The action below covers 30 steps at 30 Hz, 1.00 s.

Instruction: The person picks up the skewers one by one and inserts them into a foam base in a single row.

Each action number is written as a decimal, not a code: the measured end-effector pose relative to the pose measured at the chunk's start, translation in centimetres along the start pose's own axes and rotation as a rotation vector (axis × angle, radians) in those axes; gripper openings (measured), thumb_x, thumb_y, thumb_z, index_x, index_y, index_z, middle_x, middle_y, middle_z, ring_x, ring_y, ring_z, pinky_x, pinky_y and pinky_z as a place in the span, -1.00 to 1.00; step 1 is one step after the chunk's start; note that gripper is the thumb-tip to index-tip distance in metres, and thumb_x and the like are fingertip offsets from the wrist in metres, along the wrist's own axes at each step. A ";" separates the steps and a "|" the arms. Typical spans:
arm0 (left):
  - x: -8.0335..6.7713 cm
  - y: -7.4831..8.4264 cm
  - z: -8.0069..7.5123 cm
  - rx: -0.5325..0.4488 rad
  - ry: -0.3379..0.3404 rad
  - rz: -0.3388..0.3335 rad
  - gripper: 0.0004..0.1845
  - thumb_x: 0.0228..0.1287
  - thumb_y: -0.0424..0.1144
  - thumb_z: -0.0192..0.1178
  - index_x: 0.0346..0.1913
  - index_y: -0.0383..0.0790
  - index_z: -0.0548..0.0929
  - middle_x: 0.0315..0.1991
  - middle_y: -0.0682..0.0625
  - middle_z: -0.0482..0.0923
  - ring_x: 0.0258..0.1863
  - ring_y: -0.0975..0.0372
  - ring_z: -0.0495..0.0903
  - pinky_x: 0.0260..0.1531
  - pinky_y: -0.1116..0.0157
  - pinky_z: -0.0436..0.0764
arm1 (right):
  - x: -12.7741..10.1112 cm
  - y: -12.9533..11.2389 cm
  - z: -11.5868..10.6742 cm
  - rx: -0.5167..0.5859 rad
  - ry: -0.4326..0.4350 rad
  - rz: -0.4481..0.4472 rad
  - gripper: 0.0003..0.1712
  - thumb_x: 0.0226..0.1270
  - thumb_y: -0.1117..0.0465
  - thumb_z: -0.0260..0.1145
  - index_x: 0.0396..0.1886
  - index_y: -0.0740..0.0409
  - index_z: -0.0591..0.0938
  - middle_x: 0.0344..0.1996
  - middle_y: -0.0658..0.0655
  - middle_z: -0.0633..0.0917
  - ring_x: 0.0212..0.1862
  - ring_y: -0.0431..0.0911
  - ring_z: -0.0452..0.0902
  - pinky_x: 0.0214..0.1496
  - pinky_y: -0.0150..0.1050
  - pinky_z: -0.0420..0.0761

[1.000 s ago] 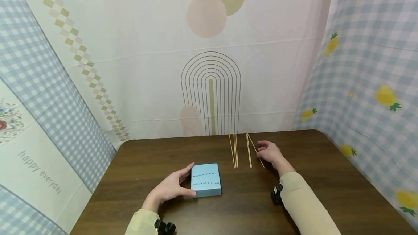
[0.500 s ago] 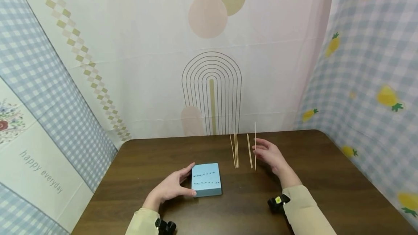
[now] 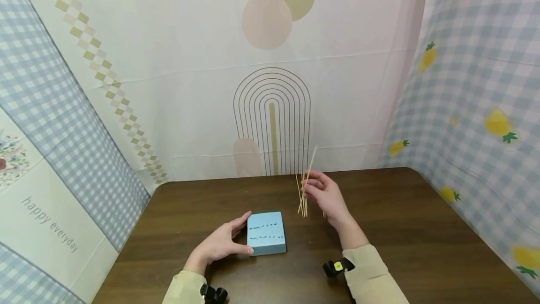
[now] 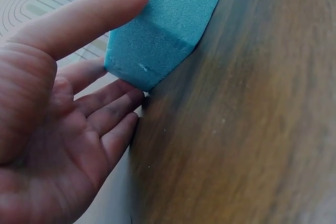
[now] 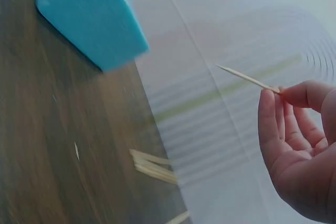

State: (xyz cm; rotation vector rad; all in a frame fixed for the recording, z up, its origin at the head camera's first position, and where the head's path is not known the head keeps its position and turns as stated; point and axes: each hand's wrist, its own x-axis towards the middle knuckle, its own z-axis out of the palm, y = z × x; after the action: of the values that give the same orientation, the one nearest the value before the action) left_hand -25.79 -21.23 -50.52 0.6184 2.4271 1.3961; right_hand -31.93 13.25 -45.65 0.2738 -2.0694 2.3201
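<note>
Nearest the viewer, a small black device (image 3: 336, 266) with a yellow mark is worn at the right cuff, and another black device (image 3: 213, 293) at the left cuff; no lettering on either can be read. On the dark wooden table (image 3: 422, 238) the left hand (image 3: 219, 243) is laid against the left side of a blue foam block (image 3: 266, 232), thumb along its near edge and fingers (image 4: 113, 103) pressed straight to its side, as the left wrist view confirms. Two rows of small dark marks are seen on the block's top face.

Beyond and to the right of the block, the right hand (image 3: 326, 196) is raised above the table, and a thin wooden skewer (image 3: 308, 178) is pinched between its fingertips (image 5: 294, 94), tilted with its upper end leaning right. The skewer is held well apart from the block. Behind the hand, further skewers (image 3: 303, 201) lie flat on the table near its far edge.

On the cloth panel (image 3: 50, 219) at the left, the words "happy everyday" are printed.
</note>
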 end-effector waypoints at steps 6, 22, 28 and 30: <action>0.1 -0.3 -0.1 0.020 0.000 -0.009 0.18 0.21 -0.01 0.62 0.74 -0.19 0.11 0.68 -0.18 0.14 0.61 -0.07 0.24 0.52 -0.01 0.29 | -1.3 -0.3 3.6 -0.012 -0.095 -0.067 -0.45 0.49 0.49 0.34 0.42 0.25 0.52 -0.06 0.25 0.77 -0.09 -0.07 0.78 0.06 -0.11 0.77; 0.4 -0.3 -0.2 0.060 -0.005 -0.019 0.18 0.22 0.06 0.60 0.73 -0.19 0.12 0.67 -0.14 0.18 0.60 -0.02 0.27 0.52 -0.12 0.26 | -2.9 0.5 10.2 -0.032 -0.213 -0.179 -0.43 0.48 0.49 0.31 0.41 0.10 0.50 -0.08 0.28 0.78 -0.07 0.17 0.77 -0.03 -0.13 0.78; 0.3 -0.3 -0.2 0.058 -0.007 -0.018 0.16 0.22 0.06 0.60 0.74 -0.14 0.12 0.67 -0.12 0.19 0.61 0.00 0.26 0.53 -0.11 0.23 | -2.9 1.6 10.8 -0.105 -0.254 -0.190 -0.48 0.48 0.39 0.40 0.37 0.07 0.55 -0.09 0.26 0.79 -0.16 0.01 0.76 -0.07 -0.17 0.77; 0.2 -0.3 -0.4 0.055 -0.006 -0.017 0.16 0.23 0.05 0.60 0.74 -0.13 0.13 0.67 -0.11 0.18 0.61 0.00 0.25 0.54 -0.12 0.22 | -2.8 1.6 11.0 -0.114 -0.256 -0.189 -0.48 0.46 0.36 0.43 0.35 0.07 0.56 -0.09 0.28 0.79 -0.17 -0.02 0.77 -0.07 -0.19 0.76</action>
State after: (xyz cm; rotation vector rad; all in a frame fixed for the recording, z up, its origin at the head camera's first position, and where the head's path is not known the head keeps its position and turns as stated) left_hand -26.23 -21.55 -50.62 0.6121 2.4677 1.3232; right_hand -28.09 2.47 -46.50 0.7626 -2.1628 2.1448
